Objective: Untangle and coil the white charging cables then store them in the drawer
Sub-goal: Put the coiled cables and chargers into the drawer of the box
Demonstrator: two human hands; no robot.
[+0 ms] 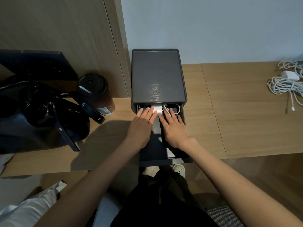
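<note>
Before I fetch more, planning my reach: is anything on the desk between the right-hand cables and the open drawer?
Nothing visible: bare desk lies between the cables and the open drawer.

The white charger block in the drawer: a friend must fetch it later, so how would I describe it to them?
On the wooden desk, find the dark grey drawer unit against the wall; its drawer is pulled out. At the back of that drawer lies the white charger block, the one solid squarish piece among thin white cables.
</note>
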